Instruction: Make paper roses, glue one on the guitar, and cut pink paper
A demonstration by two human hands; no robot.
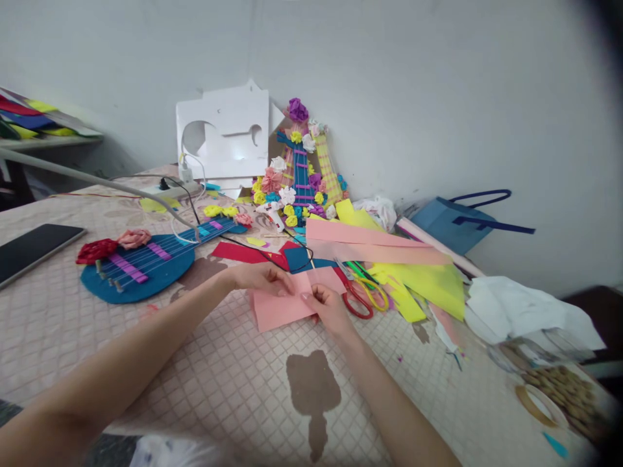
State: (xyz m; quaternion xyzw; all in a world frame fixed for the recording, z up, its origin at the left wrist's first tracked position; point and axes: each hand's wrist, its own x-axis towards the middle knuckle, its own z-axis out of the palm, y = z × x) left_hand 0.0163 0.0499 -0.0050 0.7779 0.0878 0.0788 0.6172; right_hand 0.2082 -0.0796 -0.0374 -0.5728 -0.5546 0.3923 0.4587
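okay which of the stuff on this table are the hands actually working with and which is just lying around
In use: pink paper sheet, pinched by the left hand and right hand.

Lying about: red-handled scissors, blue felt guitar, glue gun, tablet, blue bag.

Pale grey wall (438, 78) behind a quilted beige table (233, 376).

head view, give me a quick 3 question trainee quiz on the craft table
1. True or false: both hands touch the pink sheet.
2. Which lies just right of the right hand? A scissors B phone C glue gun
3. What colour is the body of the felt guitar?

Key
1. True: the left hand and the right hand both pinch it.
2. A, the red-handled scissors.
3. Blue.
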